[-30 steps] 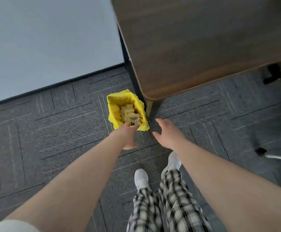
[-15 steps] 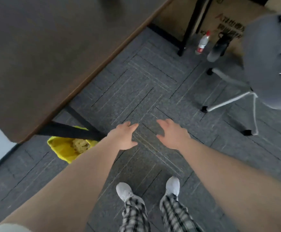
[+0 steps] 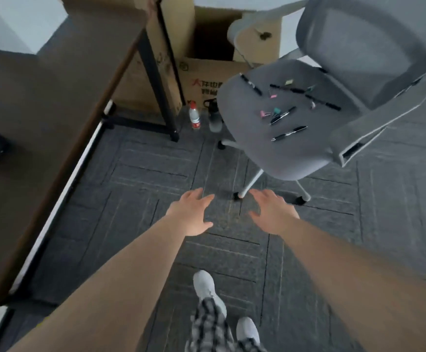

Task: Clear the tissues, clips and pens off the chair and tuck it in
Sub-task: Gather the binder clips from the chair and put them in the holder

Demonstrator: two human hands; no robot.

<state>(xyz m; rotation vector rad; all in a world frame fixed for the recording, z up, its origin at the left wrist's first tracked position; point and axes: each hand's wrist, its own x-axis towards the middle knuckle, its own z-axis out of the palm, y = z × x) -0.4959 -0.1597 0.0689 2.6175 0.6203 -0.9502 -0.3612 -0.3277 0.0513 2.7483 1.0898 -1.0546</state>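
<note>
On the chair seat no tissues are visible, but pens and clips remain, both hands empty with fingers spread wide, chair not tucked under the bench.

Grey chair seat: scattered black pens, small clips (pink, teal).

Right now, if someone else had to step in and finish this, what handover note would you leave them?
Left hand: open, empty, held over the carpet.
Right hand: open, empty, beside it.
Chair: pulled out from the desk, seat facing the person.
On the seat: several pens and small coloured clips. No tissues visible on the seat.
Done: tissues appear cleared.
Left: pick up pens and clips, then tuck the chair under the desk.
</note>
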